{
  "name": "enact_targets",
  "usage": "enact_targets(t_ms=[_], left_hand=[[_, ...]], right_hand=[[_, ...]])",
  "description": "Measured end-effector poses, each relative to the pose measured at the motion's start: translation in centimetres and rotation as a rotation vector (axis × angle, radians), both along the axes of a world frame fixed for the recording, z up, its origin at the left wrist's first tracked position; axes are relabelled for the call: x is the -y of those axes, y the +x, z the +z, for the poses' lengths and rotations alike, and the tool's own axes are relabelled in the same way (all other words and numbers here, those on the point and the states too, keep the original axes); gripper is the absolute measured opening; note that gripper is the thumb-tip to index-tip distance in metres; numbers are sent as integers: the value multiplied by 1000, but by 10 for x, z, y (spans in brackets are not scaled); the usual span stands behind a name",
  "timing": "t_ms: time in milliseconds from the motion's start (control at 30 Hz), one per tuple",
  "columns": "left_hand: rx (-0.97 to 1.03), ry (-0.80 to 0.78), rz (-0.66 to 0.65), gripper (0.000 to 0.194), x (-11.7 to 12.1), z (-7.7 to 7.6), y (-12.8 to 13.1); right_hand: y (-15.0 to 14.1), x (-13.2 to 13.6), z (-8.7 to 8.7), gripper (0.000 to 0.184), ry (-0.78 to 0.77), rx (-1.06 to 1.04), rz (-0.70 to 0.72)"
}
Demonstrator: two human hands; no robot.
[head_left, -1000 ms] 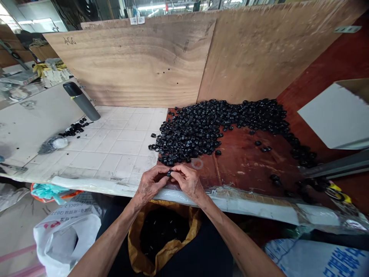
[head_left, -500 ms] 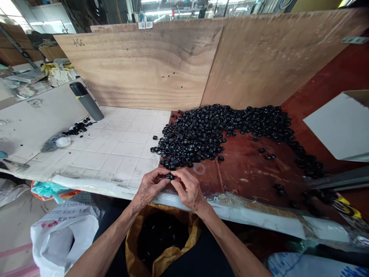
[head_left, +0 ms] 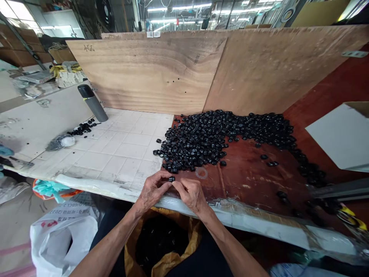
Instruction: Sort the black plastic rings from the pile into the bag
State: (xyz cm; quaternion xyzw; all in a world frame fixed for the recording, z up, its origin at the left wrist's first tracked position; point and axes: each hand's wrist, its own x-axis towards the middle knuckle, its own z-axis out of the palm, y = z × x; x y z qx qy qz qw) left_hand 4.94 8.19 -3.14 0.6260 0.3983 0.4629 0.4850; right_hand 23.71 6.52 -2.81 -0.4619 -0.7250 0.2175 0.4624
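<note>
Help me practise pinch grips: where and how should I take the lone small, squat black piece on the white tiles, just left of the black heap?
Probably pinch the squat black piece by its near and far sides, from the left: it lies low and apart on the white tiles, while the heap blocks its right.

Pale light fills the middle of the frame; strip lights (head_left: 192,7) glare white along the top edge, and a window (head_left: 21,15) washes out at upper left. The white tiles (head_left: 127,148) at centre left look bright, while the red board (head_left: 245,163) right of centre carries only dull sheen. Small glints pick out the pile of black pieces (head_left: 196,142), and the brown bag (head_left: 192,234) at bottom centre is dark inside. Stretching pulls the white box (head_left: 340,134) at the right edge askew (the corners fare worst). At lower right a dark clump (head_left: 318,211) is smeared, perhaps several objects merged.
</note>
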Motion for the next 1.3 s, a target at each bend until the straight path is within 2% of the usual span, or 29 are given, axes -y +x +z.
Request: enact_targets(t_ms=[167,333,433,567,700,767,833,900,933,967,1000,1067,1100,1200,1300], left_hand=[[9,-2,-9,21,-1,0,0],[-3,-25,-73,23,2,10,-1],[-54,18,-105,23,4,16,-1],[-229,163,-31,19,16,12,-3],[-435,442,13,26,43,-2,-15],[-512,533,-28,31,57,1,-26],[-572,508,-151,29,63,15,-37],[-643,366,-301,18,58,33,-42],[-682,289,-315,14,50,40,-41],[-700,261,-271,13,40,45,-36],[-706,283,-165,13,29,46,-29],[-711,369,57,15,3,40,-9],[-737,395,105,19,-9,34,2],[-883,407,141,24,-34,14,28],[-923,428,152,26,-40,6,36]], right_hand=[[1,-1,4,20,-65,-100,21],[2,-1,1,11,-62,-152,18],[-1,3,-2,13,-125,-166,63],[-14,16,0,17,-387,-334,24],[-31,42,8,22,-727,-568,27],[-35,54,11,24,-878,-623,57],[-31,59,15,23,-980,-508,125],[-19,52,18,17,-873,-233,119],[-12,44,18,12,-712,-74,40],[-4,34,18,6,-513,57,-92],[4,22,16,3,-346,161,-234],[15,-3,10,13,-190,334,-424],[19,-13,5,18,-161,403,-467],[22,-31,-11,14,-106,504,-495],[23,-33,-21,12,-48,442,-460]])
